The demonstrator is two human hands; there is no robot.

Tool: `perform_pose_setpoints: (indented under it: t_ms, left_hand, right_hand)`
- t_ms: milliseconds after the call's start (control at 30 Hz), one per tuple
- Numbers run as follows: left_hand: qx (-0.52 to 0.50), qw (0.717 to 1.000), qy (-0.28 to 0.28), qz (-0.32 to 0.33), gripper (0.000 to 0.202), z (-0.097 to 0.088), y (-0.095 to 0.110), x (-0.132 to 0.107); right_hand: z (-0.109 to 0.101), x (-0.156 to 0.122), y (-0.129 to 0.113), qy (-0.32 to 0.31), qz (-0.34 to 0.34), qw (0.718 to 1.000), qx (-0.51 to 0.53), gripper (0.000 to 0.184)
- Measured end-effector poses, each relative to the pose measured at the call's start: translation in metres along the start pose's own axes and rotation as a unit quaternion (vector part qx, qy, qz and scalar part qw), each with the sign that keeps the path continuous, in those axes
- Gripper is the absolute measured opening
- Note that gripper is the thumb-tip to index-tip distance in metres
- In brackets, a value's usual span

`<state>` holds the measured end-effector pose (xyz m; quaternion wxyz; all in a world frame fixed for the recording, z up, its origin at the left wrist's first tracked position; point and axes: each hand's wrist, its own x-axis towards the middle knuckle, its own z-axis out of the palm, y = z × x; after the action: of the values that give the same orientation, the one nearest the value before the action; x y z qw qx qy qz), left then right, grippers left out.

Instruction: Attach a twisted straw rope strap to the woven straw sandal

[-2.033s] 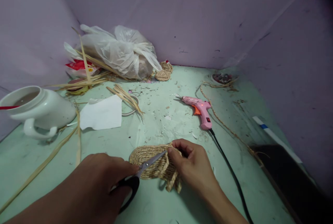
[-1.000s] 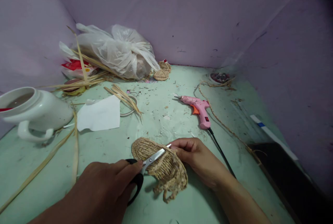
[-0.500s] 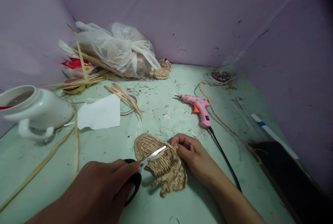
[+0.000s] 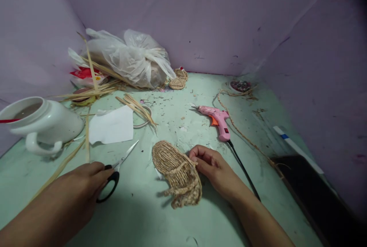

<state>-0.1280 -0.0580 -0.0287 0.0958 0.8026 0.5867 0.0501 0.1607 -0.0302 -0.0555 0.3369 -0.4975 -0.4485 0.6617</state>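
A small slipper (image 4: 179, 172) of coiled straw rope lies at a slant in front of me, its rounded toe away from me. A band crosses it, and loose rope ends stick out near the heel. My right hand (image 4: 208, 164) pinches the slipper's right edge, thumb against the fingers, where a short straw end shows. Off to the left, my left hand (image 4: 84, 182) grips black-handled scissors (image 4: 124, 160) by the handles. Their blades are together and point away to the right, apart from the slipper.
Beyond the slipper lies a pink glue gun (image 4: 215, 117), its black cord running toward me. White paper (image 4: 111, 124), straw strips (image 4: 137, 109) and a white jug (image 4: 51, 121) stand left. A plastic bag (image 4: 132, 59) and a small woven slipper (image 4: 178, 79) sit by the wall.
My left hand has drawn the scissors from over the slipper to the left. My right hand keeps its pinch on the slipper's edge. The view has shifted slightly.
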Motion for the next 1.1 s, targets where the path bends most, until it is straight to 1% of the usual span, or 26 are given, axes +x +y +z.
perform_pose_setpoints:
  t_ms: [33, 67, 100, 133, 167, 200, 233, 267, 300, 333, 400, 500, 600, 700, 833, 900, 967, 1033, 1100]
  left_hand:
    - [0.038, 0.999, 0.003, 0.005, 0.034, -0.001, 0.008, 0.004]
    - [0.069, 0.997, 0.033, 0.016, 0.033, -0.002, 0.018, 0.01]
    - [0.072, 0.994, 0.071, 0.043, 0.034, -0.004, 0.029, 0.017]
    - [0.053, 0.989, 0.095, 0.097, 0.037, -0.005, 0.04, 0.025]
    - [0.025, 0.981, 0.092, 0.168, 0.042, -0.006, 0.05, 0.034]
    - [0.001, 0.969, 0.066, 0.239, 0.047, -0.007, 0.06, 0.042]
    - [-0.015, 0.955, 0.03, 0.294, 0.049, -0.007, 0.068, 0.05]
    - [-0.033, 0.944, -0.011, 0.328, 0.046, -0.008, 0.075, 0.057]
    - [-0.052, 0.938, -0.047, 0.338, 0.04, -0.008, 0.08, 0.063]
    - [-0.071, 0.936, -0.074, 0.337, 0.033, -0.007, 0.083, 0.067]
    - [-0.105, 0.937, -0.095, 0.319, 0.025, -0.005, 0.085, 0.07]
    - [-0.131, 0.936, -0.083, 0.317, 0.023, -0.001, 0.084, 0.07]
    - [-0.13, 0.936, -0.073, 0.319, 0.024, 0.002, 0.082, 0.069]
    - [-0.111, 0.941, -0.073, 0.311, 0.024, 0.001, 0.082, 0.071]
    - [-0.099, 0.948, -0.068, 0.296, 0.022, 0.0, 0.082, 0.071]
    - [-0.1, 0.948, -0.065, 0.296, 0.021, 0.0, 0.082, 0.071]
    - [-0.103, 0.946, -0.061, 0.301, 0.022, -0.001, 0.081, 0.071]
    - [-0.112, 0.944, -0.051, 0.306, 0.023, 0.0, 0.081, 0.07]
    - [-0.124, 0.94, -0.04, 0.316, 0.025, 0.0, 0.081, 0.071]
  right_hand:
    - [0.001, -0.001, 0.0, -0.005, -0.008, 1.0, -0.006, 0.02]
    - [0.003, -0.002, -0.001, -0.01, -0.018, 1.0, -0.015, 0.021]
    - [0.005, -0.004, -0.001, -0.015, -0.029, 0.999, -0.028, 0.021]
    - [0.007, -0.006, -0.001, -0.021, -0.044, 0.998, -0.044, 0.02]
    - [0.008, -0.009, -0.002, -0.027, -0.063, 0.996, -0.062, 0.019]
    - [0.01, -0.012, -0.002, -0.031, -0.082, 0.993, -0.083, 0.017]
    - [0.011, -0.014, -0.003, -0.034, -0.102, 0.988, -0.107, 0.015]
    - [0.012, -0.017, -0.003, -0.035, -0.12, 0.983, -0.133, 0.014]
    - [0.013, -0.019, -0.003, -0.032, -0.133, 0.978, -0.156, 0.012]
    - [0.014, -0.02, -0.003, -0.029, -0.144, 0.974, -0.173, 0.01]
    - [0.015, -0.021, -0.003, -0.021, -0.159, 0.967, -0.195, 0.009]
    - [0.016, -0.02, -0.002, 0.002, -0.186, 0.957, -0.221, 0.01]
    - [0.016, -0.019, 0.0, 0.033, -0.215, 0.944, -0.249, 0.009]
    - [0.017, -0.018, 0.002, 0.052, -0.226, 0.937, -0.262, 0.008]
    - [0.02, -0.018, 0.007, 0.069, -0.232, 0.934, -0.262, 0.008]
    - [0.022, -0.018, 0.01, 0.079, -0.226, 0.937, -0.253, 0.007]
    - [0.024, -0.017, 0.011, 0.083, -0.208, 0.948, -0.226, 0.007]
    - [0.026, -0.015, 0.011, 0.08, -0.174, 0.965, -0.179, 0.009]
    - [0.027, -0.013, 0.009, 0.065, -0.121, 0.983, -0.124, 0.013]
